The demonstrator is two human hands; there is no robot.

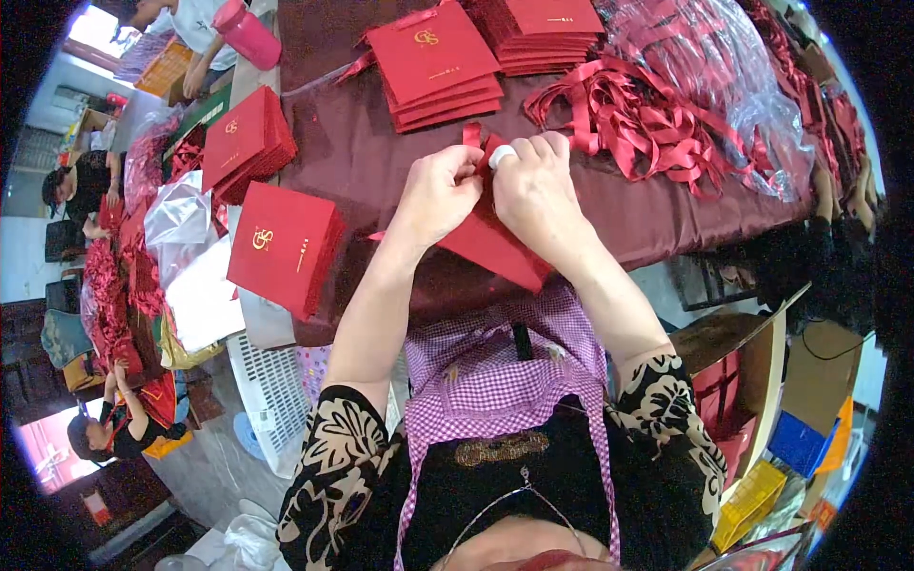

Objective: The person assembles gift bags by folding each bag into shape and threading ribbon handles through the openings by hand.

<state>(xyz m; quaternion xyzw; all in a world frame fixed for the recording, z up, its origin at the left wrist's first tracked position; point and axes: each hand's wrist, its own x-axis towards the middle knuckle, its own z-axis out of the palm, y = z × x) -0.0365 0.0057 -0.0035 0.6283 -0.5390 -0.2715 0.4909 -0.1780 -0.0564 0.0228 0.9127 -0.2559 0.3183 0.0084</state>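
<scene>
A red flat piece [500,249], like a paper bag or card sleeve, lies slanted on the cloth under my hands. Above it, a short end of red ribbon [472,134] sticks up between my fingers. My left hand [440,193] is closed in a pinch on the ribbon from the left. Close beside it, my right hand [535,186] is curled shut at the same ribbon, a white cover [501,156] on one digit. The fingertips hide just where the ribbon meets the red piece.
Stacks of red printed pieces [433,57] stand at the back, with more [286,249] to the left. Loose red ribbons [633,124] and a clear plastic bag [695,57] lie right. A pink bottle [248,33] stands far left. Other people work along the left. A white basket [271,400] sits below the table.
</scene>
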